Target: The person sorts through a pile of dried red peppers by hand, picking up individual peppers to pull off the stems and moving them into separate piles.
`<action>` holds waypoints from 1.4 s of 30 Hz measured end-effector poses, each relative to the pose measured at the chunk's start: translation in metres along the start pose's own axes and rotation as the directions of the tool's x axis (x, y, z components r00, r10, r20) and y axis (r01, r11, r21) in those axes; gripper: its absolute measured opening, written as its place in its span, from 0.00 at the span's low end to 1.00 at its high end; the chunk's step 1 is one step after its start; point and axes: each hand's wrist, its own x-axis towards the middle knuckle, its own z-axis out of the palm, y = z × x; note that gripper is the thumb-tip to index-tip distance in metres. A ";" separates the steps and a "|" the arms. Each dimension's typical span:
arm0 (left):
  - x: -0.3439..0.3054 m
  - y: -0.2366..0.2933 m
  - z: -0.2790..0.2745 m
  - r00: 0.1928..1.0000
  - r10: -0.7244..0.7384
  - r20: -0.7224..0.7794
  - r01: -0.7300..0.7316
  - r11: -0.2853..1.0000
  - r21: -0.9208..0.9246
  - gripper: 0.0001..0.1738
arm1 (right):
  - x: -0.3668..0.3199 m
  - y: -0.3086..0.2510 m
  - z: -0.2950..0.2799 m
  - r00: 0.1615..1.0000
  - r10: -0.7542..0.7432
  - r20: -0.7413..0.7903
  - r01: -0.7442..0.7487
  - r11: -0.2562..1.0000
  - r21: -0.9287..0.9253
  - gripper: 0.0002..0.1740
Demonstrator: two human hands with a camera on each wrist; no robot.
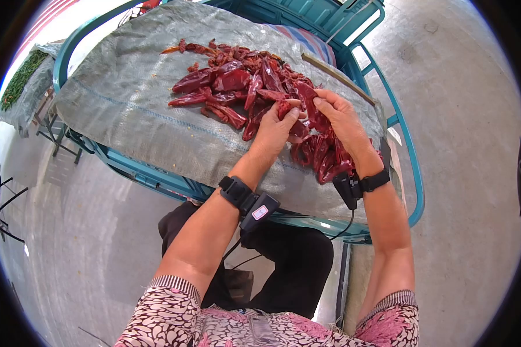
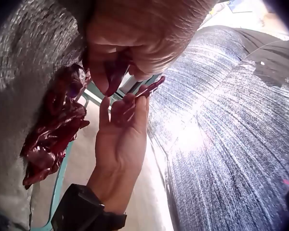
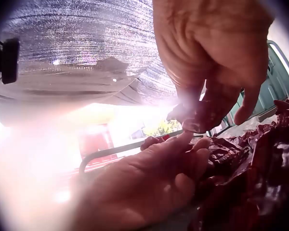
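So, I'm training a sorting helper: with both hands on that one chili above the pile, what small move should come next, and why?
Probably a short pull apart to split it. The left hand and right hand both appear to pinch the same chili, held just over the pile on the grey sack, so nothing else seems to need gripping first.

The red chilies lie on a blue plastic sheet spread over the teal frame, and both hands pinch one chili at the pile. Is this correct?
Not quite. The sheet is not blue plastic: the head view shows a grey woven sack. The rest holds: the red chilies lie on it over the teal frame, and the left hand and right hand pinch one chili.
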 end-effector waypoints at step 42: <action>0.002 0.001 -0.003 0.995 -0.056 0.087 0.058 0.998 -0.023 0.09 | 0.034 0.050 -0.089 0.978 -0.194 -0.070 -0.026 0.222 -0.975 0.21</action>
